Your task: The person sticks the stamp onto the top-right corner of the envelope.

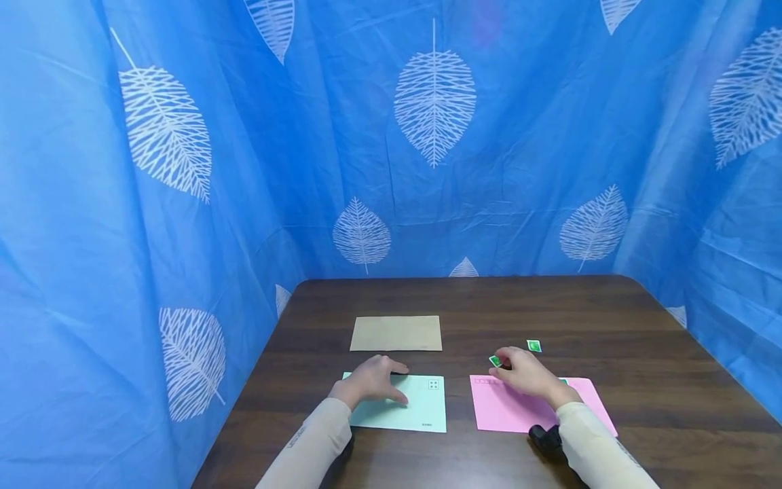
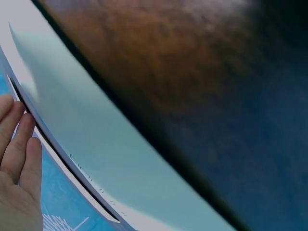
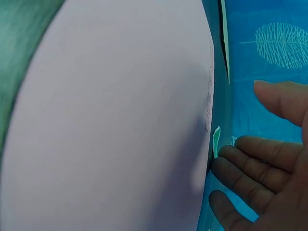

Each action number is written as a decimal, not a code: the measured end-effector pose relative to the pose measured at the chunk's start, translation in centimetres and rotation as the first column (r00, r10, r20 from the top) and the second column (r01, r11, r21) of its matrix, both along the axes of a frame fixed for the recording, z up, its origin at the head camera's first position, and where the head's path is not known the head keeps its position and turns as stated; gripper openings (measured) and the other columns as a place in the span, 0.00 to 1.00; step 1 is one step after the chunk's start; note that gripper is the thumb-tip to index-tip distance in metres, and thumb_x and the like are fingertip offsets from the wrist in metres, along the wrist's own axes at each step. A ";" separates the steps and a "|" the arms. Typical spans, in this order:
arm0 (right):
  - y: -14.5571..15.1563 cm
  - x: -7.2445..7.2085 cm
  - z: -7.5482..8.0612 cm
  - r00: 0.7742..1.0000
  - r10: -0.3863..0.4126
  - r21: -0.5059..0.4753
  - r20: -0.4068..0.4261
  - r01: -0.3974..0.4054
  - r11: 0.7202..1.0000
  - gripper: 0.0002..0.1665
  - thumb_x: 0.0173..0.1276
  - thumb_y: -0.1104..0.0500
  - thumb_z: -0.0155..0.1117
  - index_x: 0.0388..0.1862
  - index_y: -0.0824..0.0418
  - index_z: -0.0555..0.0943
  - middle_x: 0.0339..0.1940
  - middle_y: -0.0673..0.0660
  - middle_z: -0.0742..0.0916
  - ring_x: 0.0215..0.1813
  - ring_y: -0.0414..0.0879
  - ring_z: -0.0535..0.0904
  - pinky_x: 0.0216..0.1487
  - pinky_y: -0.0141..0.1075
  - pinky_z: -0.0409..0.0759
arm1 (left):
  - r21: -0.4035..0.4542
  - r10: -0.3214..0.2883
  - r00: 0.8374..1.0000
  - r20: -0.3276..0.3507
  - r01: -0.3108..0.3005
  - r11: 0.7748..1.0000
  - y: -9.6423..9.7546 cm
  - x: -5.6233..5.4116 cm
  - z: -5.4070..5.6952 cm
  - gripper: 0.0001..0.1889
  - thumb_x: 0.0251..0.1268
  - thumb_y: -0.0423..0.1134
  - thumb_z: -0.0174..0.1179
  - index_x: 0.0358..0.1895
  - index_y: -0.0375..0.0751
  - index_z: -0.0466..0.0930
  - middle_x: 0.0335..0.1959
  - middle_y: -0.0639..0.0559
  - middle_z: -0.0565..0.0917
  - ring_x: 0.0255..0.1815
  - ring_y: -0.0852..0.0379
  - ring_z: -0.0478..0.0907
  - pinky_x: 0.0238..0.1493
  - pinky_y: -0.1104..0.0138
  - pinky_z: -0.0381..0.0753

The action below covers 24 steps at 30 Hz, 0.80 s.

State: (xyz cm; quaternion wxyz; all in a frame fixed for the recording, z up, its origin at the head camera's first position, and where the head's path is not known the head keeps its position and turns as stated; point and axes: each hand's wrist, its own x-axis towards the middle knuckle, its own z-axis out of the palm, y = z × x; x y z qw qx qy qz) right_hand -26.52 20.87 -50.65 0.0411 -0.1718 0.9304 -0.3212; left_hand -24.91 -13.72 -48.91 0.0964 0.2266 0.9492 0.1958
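Note:
My left hand (image 1: 369, 382) is over the left part of a mint-green envelope (image 1: 421, 407), thumb spread away from the fingers. In the left wrist view its fingers (image 2: 14, 144) are straight, close to the envelope's far edge. My right hand (image 1: 525, 372) reaches across a pink envelope (image 1: 497, 414), with its fingertips right by a small green stamp (image 1: 495, 361) just beyond the top edge. The right wrist view has the thumb well apart from the fingers and that stamp (image 3: 216, 140) near the fingertips. Part of the pink envelope is hidden under the hand and forearm.
A second green stamp (image 1: 534, 346) lies farther back on the dark wooden table (image 1: 489, 299). Behind the mint-green envelope is a tan envelope (image 1: 396, 333). A green patch (image 1: 563, 382) shows at the pink envelope's top edge beside the right wrist. Blue leaf-patterned curtains (image 1: 519, 170) surround the table.

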 end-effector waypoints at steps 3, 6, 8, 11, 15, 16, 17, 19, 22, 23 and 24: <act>-0.1 -0.1 0.0 1.000 0.000 0.004 -0.010 0.000 1.000 0.29 0.66 0.56 0.70 0.57 0.75 0.77 0.49 0.65 0.86 0.52 0.57 0.83 0.57 0.55 0.81 | 0.006 -0.005 1.000 -0.002 0.005 1.000 -0.1 0.0 0.0 0.33 0.45 0.50 0.80 0.58 0.43 0.84 0.59 0.52 0.86 0.63 0.53 0.80 0.63 0.62 0.79; -0.2 -0.2 -0.1 1.000 0.001 0.006 -0.023 -0.001 1.000 0.28 0.65 0.57 0.70 0.56 0.75 0.78 0.47 0.65 0.86 0.50 0.55 0.83 0.56 0.54 0.82 | 0.006 0.000 1.000 0.015 0.000 1.000 -0.1 0.1 0.0 0.33 0.45 0.50 0.80 0.58 0.43 0.84 0.59 0.52 0.85 0.64 0.53 0.79 0.64 0.61 0.78; -0.3 -0.2 -0.2 0.999 0.010 0.007 -0.040 -0.010 1.000 0.27 0.65 0.57 0.70 0.55 0.76 0.78 0.46 0.64 0.86 0.49 0.55 0.83 0.54 0.53 0.82 | 0.002 0.001 1.000 0.022 -0.001 1.000 -0.2 0.1 0.0 0.33 0.45 0.51 0.80 0.58 0.44 0.84 0.59 0.52 0.85 0.65 0.52 0.78 0.65 0.60 0.78; -0.5 -0.2 -0.3 0.998 0.012 0.012 -0.055 -0.011 1.000 0.26 0.65 0.58 0.70 0.54 0.76 0.78 0.45 0.64 0.86 0.49 0.55 0.83 0.53 0.52 0.82 | -0.004 0.001 1.000 0.021 -0.001 1.000 -0.2 0.2 0.0 0.33 0.45 0.51 0.80 0.58 0.44 0.84 0.59 0.52 0.85 0.65 0.52 0.78 0.65 0.60 0.78; -0.9 -0.1 -0.2 0.998 0.006 0.013 -0.056 -0.005 1.000 0.26 0.64 0.58 0.70 0.54 0.75 0.79 0.46 0.64 0.86 0.50 0.56 0.83 0.54 0.53 0.82 | -0.015 -0.004 1.000 0.018 0.004 1.000 -0.4 0.4 -0.2 0.33 0.45 0.51 0.80 0.58 0.44 0.84 0.60 0.52 0.85 0.65 0.52 0.78 0.65 0.60 0.78; -0.9 -0.1 -0.2 0.998 0.003 0.014 -0.056 -0.002 1.000 0.26 0.64 0.58 0.70 0.54 0.75 0.79 0.46 0.64 0.86 0.50 0.56 0.83 0.54 0.53 0.82 | -0.014 -0.003 1.000 0.022 0.003 1.000 -0.5 0.5 -0.2 0.33 0.45 0.51 0.80 0.58 0.44 0.84 0.60 0.52 0.85 0.65 0.51 0.78 0.65 0.60 0.77; -1.0 -0.1 -0.1 0.999 0.001 0.015 -0.054 0.000 1.000 0.25 0.65 0.58 0.70 0.54 0.75 0.79 0.46 0.64 0.86 0.51 0.56 0.83 0.55 0.53 0.82 | -0.015 0.000 1.000 0.027 0.001 1.000 -0.6 0.5 -0.2 0.33 0.45 0.51 0.80 0.58 0.44 0.84 0.60 0.52 0.85 0.66 0.51 0.78 0.65 0.59 0.77; -1.2 -0.2 -0.1 0.999 -0.002 0.015 -0.052 0.003 1.000 0.25 0.65 0.58 0.69 0.54 0.75 0.79 0.47 0.65 0.86 0.51 0.57 0.83 0.55 0.53 0.82 | -0.016 0.006 0.999 0.033 -0.005 1.000 -0.7 0.5 -0.1 0.33 0.45 0.50 0.80 0.59 0.45 0.84 0.61 0.52 0.84 0.66 0.51 0.77 0.65 0.59 0.77; -1.6 -0.4 -0.1 0.999 -0.009 0.013 -0.052 0.010 1.000 0.24 0.65 0.59 0.69 0.54 0.75 0.79 0.47 0.65 0.86 0.51 0.57 0.83 0.56 0.54 0.81 | -0.017 0.017 0.999 0.037 -0.016 1.000 -0.9 0.5 -0.1 0.33 0.46 0.50 0.79 0.59 0.46 0.84 0.62 0.53 0.83 0.67 0.51 0.77 0.65 0.59 0.78; -1.7 -0.4 -0.2 0.998 -0.008 0.017 -0.055 0.009 1.000 0.24 0.65 0.59 0.69 0.54 0.75 0.79 0.46 0.65 0.86 0.51 0.56 0.83 0.55 0.53 0.81 | -0.018 0.018 0.999 0.037 -0.017 1.000 -0.9 0.5 -0.1 0.34 0.46 0.51 0.79 0.60 0.46 0.83 0.62 0.53 0.83 0.67 0.52 0.76 0.65 0.59 0.78; -1.8 -0.5 -0.3 0.998 -0.010 0.021 -0.057 0.012 1.000 0.24 0.65 0.59 0.69 0.53 0.74 0.79 0.46 0.65 0.86 0.50 0.56 0.83 0.55 0.53 0.82 | -0.020 0.019 0.999 0.039 -0.018 1.000 -1.0 0.5 -0.2 0.34 0.46 0.51 0.79 0.60 0.46 0.83 0.62 0.53 0.83 0.67 0.52 0.76 0.64 0.59 0.78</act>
